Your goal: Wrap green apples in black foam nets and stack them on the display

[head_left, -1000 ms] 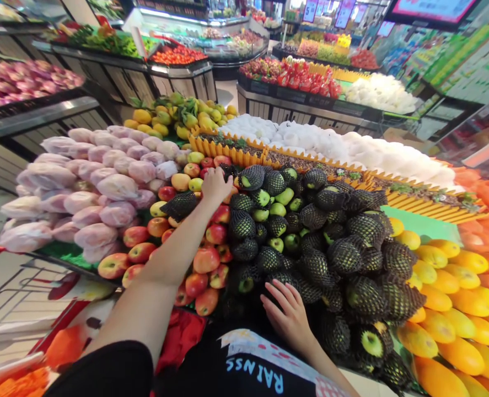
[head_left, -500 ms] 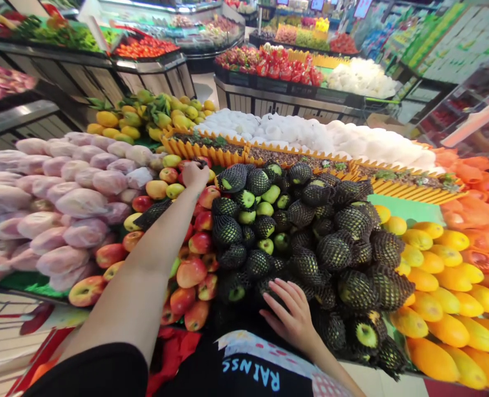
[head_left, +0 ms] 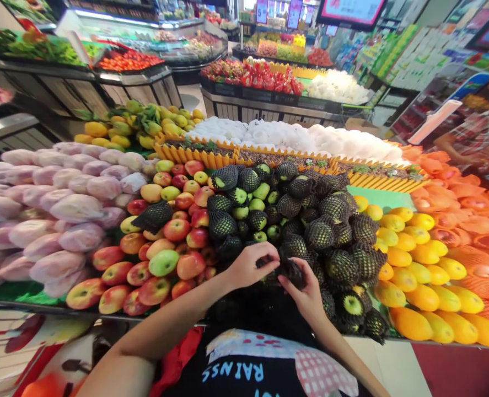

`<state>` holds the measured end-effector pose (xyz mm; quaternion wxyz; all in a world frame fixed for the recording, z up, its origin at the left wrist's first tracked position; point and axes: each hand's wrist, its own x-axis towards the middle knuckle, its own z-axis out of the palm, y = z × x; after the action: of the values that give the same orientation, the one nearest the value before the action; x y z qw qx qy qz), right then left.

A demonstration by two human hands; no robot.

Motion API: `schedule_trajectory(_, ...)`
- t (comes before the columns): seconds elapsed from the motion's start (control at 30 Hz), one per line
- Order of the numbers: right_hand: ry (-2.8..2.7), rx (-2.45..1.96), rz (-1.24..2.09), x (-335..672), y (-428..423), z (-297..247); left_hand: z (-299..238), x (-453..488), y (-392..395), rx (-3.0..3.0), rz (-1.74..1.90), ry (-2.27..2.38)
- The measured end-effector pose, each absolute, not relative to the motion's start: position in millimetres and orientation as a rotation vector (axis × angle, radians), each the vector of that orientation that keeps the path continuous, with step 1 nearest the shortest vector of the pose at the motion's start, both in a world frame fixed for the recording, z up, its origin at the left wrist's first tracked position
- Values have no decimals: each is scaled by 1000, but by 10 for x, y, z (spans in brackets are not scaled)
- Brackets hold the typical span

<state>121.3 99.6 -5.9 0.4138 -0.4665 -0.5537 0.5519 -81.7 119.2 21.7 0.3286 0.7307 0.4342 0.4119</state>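
My left hand is closed in a pinch on a small piece of black foam net over the front of the green apple pile. Just beside it, my right hand has its thumb and fingers closed round another dark foam net; whether fruit is inside I cannot tell. Behind both hands lie green apples, many wrapped in black foam nets. Left of my left hand are bare red apples, with one green apple and a loose black net on top.
Wrapped pinkish fruit fills the left side. Yellow oblong fruit and orange-netted fruit lie right. A yellow picket edging fronts white-wrapped fruit. A person in a checked shirt stands far right.
My left hand has come back from the far end of the red apples to beside my right hand. My right hand, spread before, is now closed on a dark net. The view has tilted up.
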Motion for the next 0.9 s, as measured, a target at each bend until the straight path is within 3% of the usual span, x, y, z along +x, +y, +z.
schedule_trajectory(0.2,-1316,-1392,1059,1787,753,-306,-210,-798,2040,2375,289,1581)
schedule_trajectory(0.4,-1282,-1397,1095,2032,378,-572,-550,-411,2367,2479,-33,1691)
schedule_trajectory(0.6,-1156,-1477,1053,2089,198,-836,-663,-389,2362,2491,-116,1742)
schedule_trajectory(0.9,-1274,-1409,1005,2030,301,-773,-456,-508,2243,2397,83,1862)
